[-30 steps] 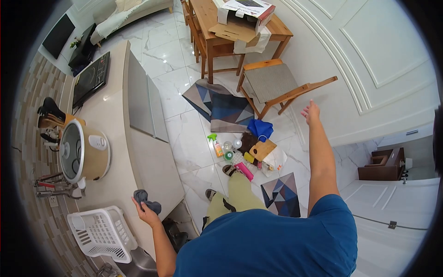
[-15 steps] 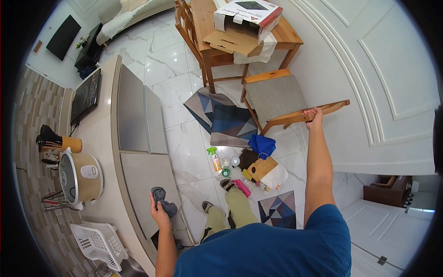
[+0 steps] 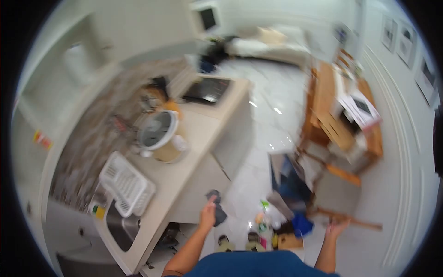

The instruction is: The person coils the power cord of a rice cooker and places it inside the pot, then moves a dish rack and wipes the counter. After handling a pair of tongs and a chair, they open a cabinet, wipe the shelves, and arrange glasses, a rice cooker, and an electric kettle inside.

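Note:
My left hand [image 3: 208,215] is closed on a grey cloth [image 3: 219,215], held in front of the lower cabinet doors. Blur softens its fingers. On the other side, my right hand [image 3: 338,228] is at the back of a wooden chair [image 3: 339,189] with a grey seat. Its fingers look stretched out and apart; whether they touch the rail is hard to tell. Between my hands, on the floor, lie a blue cloth item [image 3: 302,225], a spray bottle with a green top [image 3: 264,204], a brown wooden board [image 3: 290,240] and other small items.
Left is a counter with a rice cooker [image 3: 162,136], a white dish rack [image 3: 127,183], a sink [image 3: 122,226] and a black cooktop [image 3: 207,90]. At right, a wooden table [image 3: 326,87] bears an opened box [image 3: 360,111]. Patterned mats [image 3: 290,182] lie beside the chair.
My view has swung up and left, bringing in the sink and wall cabinet. My right hand's fingers, wrapped round the chair rail before, now look spread. The cloth stays in my left hand.

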`<move>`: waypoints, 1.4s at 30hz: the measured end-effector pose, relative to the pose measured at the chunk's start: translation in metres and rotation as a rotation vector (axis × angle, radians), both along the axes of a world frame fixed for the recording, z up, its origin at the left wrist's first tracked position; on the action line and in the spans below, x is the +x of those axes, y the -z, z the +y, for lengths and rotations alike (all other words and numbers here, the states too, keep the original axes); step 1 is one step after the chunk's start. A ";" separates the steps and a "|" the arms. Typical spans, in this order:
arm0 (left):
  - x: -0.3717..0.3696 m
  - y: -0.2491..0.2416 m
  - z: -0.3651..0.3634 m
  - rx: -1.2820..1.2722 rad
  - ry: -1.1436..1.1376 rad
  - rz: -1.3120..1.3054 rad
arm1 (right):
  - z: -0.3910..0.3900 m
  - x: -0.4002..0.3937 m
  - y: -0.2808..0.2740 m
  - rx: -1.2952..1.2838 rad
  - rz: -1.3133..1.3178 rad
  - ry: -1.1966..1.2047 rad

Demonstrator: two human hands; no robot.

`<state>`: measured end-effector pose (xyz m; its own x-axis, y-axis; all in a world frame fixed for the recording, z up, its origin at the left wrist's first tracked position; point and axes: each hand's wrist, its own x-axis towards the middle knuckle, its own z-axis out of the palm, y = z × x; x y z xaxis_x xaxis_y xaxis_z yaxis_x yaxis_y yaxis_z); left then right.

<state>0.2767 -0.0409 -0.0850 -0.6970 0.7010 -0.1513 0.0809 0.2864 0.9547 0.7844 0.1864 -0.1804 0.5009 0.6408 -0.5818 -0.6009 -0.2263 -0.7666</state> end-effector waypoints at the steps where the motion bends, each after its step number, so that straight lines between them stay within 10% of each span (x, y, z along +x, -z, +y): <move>1: -0.003 0.000 0.000 0.050 -0.003 -0.041 | -0.012 -0.008 0.024 -0.083 0.019 -0.168; 2: -0.001 -0.010 0.004 0.149 -0.026 0.076 | -0.013 0.000 0.086 -0.162 0.070 -0.193; 3: 0.006 -0.066 0.007 -0.174 -0.090 -0.194 | -0.034 -0.047 0.018 -0.209 -0.084 -0.102; 12: -0.036 -0.074 -0.008 0.301 -0.214 -0.252 | 0.059 0.074 -0.002 0.457 0.298 0.186; 15: -0.001 -0.103 0.034 0.105 -0.089 -0.283 | 0.105 0.179 0.098 0.211 0.407 -0.198; 16: 0.012 -0.103 0.055 0.033 -0.008 -0.355 | 0.094 0.140 0.038 0.003 0.424 -0.025; 24: 0.239 0.036 0.246 -0.506 0.804 -0.706 | 0.040 0.033 -0.024 0.079 0.149 -0.029; 31: 0.374 0.067 0.304 -0.772 0.711 -1.162 | -0.013 0.134 -0.081 -0.045 0.266 0.415; 42: 0.376 0.070 0.332 -0.615 0.422 -1.579 | 0.064 0.140 -0.076 0.103 -0.040 0.110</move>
<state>0.6531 0.2916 -0.1547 0.5688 0.3647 -0.7372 -0.5818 0.8120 -0.0472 0.9245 0.2503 -0.1040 0.5928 0.6359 -0.4942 -0.5863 -0.0800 -0.8061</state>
